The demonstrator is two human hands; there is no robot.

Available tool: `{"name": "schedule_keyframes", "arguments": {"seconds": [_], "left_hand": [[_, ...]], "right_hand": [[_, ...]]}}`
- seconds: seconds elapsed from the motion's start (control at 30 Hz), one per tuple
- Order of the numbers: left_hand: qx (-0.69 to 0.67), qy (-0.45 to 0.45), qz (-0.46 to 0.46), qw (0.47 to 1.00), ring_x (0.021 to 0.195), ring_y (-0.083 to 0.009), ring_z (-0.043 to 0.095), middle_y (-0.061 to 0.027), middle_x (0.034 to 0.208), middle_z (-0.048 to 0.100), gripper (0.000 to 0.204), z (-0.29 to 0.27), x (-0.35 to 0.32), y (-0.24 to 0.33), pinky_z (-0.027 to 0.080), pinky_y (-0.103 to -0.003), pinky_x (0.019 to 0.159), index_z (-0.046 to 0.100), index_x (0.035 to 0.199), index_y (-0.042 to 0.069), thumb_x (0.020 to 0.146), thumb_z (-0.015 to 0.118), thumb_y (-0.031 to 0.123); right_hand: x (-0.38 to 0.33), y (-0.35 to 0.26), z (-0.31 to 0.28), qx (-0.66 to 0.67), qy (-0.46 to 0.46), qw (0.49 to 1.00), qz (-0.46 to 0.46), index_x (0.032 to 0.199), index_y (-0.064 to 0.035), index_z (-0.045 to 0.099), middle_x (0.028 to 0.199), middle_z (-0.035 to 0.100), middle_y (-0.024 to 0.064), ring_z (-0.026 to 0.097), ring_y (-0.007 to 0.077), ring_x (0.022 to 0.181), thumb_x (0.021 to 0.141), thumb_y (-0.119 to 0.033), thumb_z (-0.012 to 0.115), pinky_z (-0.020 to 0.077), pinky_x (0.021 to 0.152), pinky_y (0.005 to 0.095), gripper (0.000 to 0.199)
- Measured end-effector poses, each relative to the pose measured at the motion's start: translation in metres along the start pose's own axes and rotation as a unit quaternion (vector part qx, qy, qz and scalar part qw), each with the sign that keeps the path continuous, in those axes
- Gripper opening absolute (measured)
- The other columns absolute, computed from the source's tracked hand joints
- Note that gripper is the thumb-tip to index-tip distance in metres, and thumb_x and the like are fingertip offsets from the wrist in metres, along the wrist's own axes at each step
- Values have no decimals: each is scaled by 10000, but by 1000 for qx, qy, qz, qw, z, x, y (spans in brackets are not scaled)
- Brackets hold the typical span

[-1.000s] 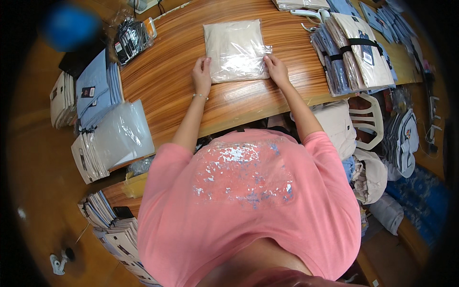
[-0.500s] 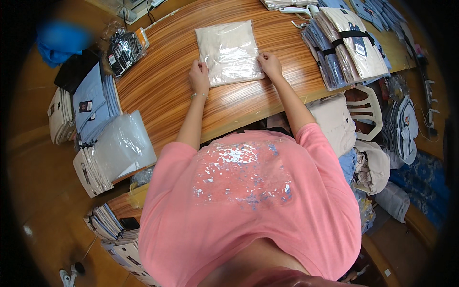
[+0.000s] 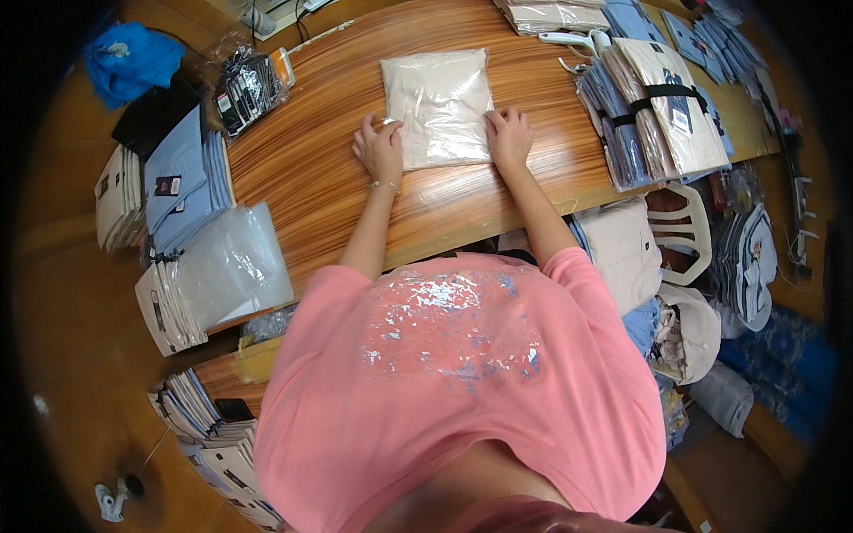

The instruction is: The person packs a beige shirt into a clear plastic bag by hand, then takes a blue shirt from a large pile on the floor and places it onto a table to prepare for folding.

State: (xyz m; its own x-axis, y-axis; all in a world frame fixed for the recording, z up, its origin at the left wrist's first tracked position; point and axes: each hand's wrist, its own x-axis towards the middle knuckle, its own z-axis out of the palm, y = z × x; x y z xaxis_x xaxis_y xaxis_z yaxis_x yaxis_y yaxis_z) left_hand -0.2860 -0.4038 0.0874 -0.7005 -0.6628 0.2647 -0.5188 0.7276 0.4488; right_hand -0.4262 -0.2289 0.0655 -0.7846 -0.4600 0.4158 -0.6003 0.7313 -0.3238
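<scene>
Left hand (image 3: 379, 149) and right hand (image 3: 510, 140), loosely curled, touch 1 beige packet (image 3: 439, 102).

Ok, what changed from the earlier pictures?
The clear film sticking out past the right edge of the packet a second ago no longer shows. The right hand, which pinched it, now sits at that edge; the left hand looks more spread. Whether either grips is unclear. The packet still lies flat on the table; the strapped bundle stays at right.

Packet (image 3: 440, 108) seemingly plain cream.
</scene>
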Motion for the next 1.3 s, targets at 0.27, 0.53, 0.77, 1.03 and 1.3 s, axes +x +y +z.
{"name": "schedule_keyframes", "arguments": {"seconds": [0.27,0.53,0.77,1.03,1.3], "left_hand": [[81,-90,-10,993,1317,-358,100,-135,1452,104,400,6,-12,-24,15,-622,991,398,1293,342,896,359,370],[81,-208,-52,973,1331,-374,-16,-140,1461,7,498,3,-3,-21,-42,-640,973,179,1385,326,903,295,377],[-85,-146,11,986,1323,-401,-27,-180,1450,6,656,-18,-50,-17,6,-619,995,99,1406,136,857,442,236],[146,39,233,961,1214,-337,323,-151,1324,352,592,-34,0,2,271,-520,976,424,1277,138,735,650,212],[-205,234,191,931,803,-248,550,-114,871,571,201,-125,94,72,429,-307,727,563,907,12,775,646,139]], "right_hand": [[-10,9,5,-42,-34,998,32,1040,-315,629,1275,439,72,342,296,1206,799,-394,554,238,940,580,264],[-20,19,6,-52,-117,991,25,1290,-347,391,1407,229,162,153,332,1315,852,-451,451,62,973,651,455],[-48,15,-37,74,-158,979,-107,1279,-254,409,1407,209,146,125,315,1328,783,-250,562,83,1007,609,519],[10,5,-39,58,-8,959,-278,1017,-193,594,1021,486,91,428,264,1027,751,-157,577,313,878,484,269],[155,-37,-134,266,100,910,-302,912,-64,609,738,481,109,466,288,720,776,-134,570,379,677,376,157]]}}
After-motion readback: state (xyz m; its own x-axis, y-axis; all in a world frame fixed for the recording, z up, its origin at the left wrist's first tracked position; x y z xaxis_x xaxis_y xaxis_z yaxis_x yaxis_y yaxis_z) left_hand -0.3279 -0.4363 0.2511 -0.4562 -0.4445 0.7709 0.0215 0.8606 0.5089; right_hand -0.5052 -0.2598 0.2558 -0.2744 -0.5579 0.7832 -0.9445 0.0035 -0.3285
